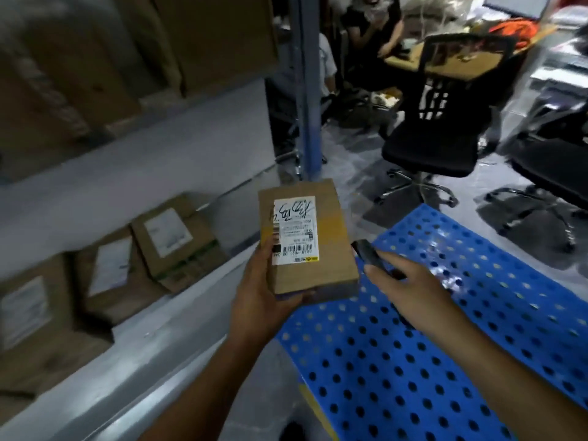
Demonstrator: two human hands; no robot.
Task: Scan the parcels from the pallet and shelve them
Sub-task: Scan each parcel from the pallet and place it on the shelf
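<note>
Left hand (264,291) grips a brown cardboard parcel (331,237), lengthwise twelve-to-six — right hand (410,288), at its four o'clock, clutches a black handheld scanner (369,254).

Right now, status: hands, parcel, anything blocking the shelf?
Left hand grips the parcel, label up. Right hand holds the scanner beside it, over the blue pallet. Lower shelf holds labelled boxes; path looks open.

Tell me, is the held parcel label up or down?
Label up. The parcel in the left hand shows its white label and barcode to the camera; the right hand holds a scanner beside it.
</note>
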